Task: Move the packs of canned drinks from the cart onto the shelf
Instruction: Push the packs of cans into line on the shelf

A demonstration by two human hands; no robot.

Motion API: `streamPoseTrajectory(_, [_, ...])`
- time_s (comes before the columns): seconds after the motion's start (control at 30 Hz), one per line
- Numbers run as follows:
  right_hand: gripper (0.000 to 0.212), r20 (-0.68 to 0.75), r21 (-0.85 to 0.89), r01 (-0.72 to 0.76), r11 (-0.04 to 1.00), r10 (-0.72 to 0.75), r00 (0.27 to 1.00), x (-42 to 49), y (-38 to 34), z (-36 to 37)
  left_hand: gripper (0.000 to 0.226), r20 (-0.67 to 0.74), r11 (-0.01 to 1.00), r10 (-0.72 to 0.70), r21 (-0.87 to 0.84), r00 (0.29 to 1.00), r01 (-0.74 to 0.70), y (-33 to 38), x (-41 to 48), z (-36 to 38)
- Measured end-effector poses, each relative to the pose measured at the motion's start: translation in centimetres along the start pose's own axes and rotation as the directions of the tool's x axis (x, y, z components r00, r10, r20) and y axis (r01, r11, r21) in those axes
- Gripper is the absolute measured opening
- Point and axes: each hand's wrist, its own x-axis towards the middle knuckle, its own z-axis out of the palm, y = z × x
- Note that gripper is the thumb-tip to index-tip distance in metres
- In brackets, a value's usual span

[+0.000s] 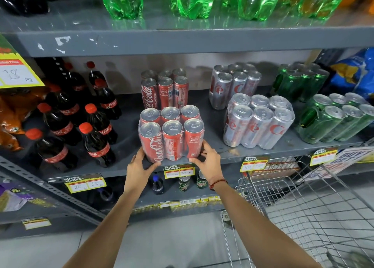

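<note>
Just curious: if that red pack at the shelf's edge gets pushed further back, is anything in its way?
Yes. Another red pack stands directly behind the front red pack both hands hold, with only a small gap between them.

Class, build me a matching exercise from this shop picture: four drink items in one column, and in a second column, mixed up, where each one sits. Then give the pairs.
Items
1. red can pack held by both hands
2. front silver can pack
3. front green can pack
4. cola bottles

Places
A. left part of the shelf
B. far right, above the cart
C. front edge, middle
D. just right of the held pack

Pairs: 1-C, 2-D, 3-B, 4-A
</note>
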Motion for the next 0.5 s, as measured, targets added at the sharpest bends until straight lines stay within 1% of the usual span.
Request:
streamPoseTrajectory(0.07, [0.064,0.028,0.024,0.012,1.000,-0.012,1.000,-0.1,0.1,-0.4,0.069,-0.037,0.999,-0.023,-0.034,0.999,0.022,0.7,-0.5,0.5])
streamPoseTrajectory(0.1, [0.066,0.031,0.037,0.014,0.999,-0.015,0.999,-0.1,0.2,-0.8,0.073,-0.084,0.997,-0.041,-0.070,0.996,0.035,1.3,-0.9,0.9])
streamPoseTrajectory(0.13, [0.069,0.010,0.049,0.011,0.999,-0.012,1.000,-0.1,0.4,-1.3,0.075,-0.162,0.995,-0.054,-0.087,0.985,0.040,2.0,-1.5,1.5])
streamPoseTrajectory(0.2, [0.070,-0.098,0.061,0.021,0.998,-0.015,0.995,-0.2,1.1,-3.3,0.070,-0.358,0.999,-0.044,-0.030,0.933,0.036,3.6,-3.0,3.3])
streamPoseTrajectory(0.23, [0.064,-0.168,0.061,0.035,0.998,-0.024,0.986,-0.3,1.5,-4.6,0.065,-0.412,0.999,-0.045,-0.019,0.910,0.041,4.6,-3.8,4.4])
streamPoseTrajectory(0.27, [0.056,-0.240,0.059,0.043,0.997,-0.028,0.970,-0.5,2.1,-6.0,0.059,-0.404,0.998,-0.053,-0.037,0.913,0.042,5.7,-4.4,5.6])
streamPoseTrajectory(0.3, [0.048,-0.311,0.059,0.043,0.997,-0.022,0.950,-0.6,2.7,-7.7,0.054,-0.340,0.998,-0.033,-0.052,0.940,0.016,7.0,-4.8,6.8])
streamPoseTrajectory(0.33, [0.042,-0.377,0.061,0.029,0.998,-0.004,0.926,-0.8,3.3,-9.4,0.046,-0.255,0.997,0.048,-0.051,0.966,-0.063,8.1,-5.1,8.0])
streamPoseTrajectory(0.37, [0.040,-0.434,0.061,0.004,0.998,0.023,0.901,-0.9,4.0,-11.2,0.036,-0.170,0.983,0.168,-0.039,0.971,-0.177,9.2,-5.2,9.2])
streamPoseTrajectory(0.4, [0.041,-0.484,0.058,-0.025,0.998,0.050,0.874,-1.0,4.7,-12.9,0.029,-0.084,0.959,0.278,-0.036,0.957,-0.281,10.4,-5.0,10.4])
streamPoseTrajectory(0.43, [0.044,-0.523,0.051,-0.056,0.997,0.075,0.849,-0.9,5.3,-14.5,0.028,-0.003,0.934,0.355,-0.041,0.935,-0.355,11.6,-4.6,11.4])
streamPoseTrajectory(0.47, [0.050,-0.544,0.046,-0.096,0.994,0.105,0.833,-0.8,5.9,-15.9,0.031,0.065,0.920,0.391,-0.053,0.918,-0.388,12.8,-4.1,12.5])
streamPoseTrajectory(0.5, [0.060,-0.538,0.045,-0.145,0.988,0.146,0.830,-0.6,6.4,-17.2,0.037,0.111,0.921,0.390,-0.066,0.914,-0.385,13.8,-3.3,13.5])
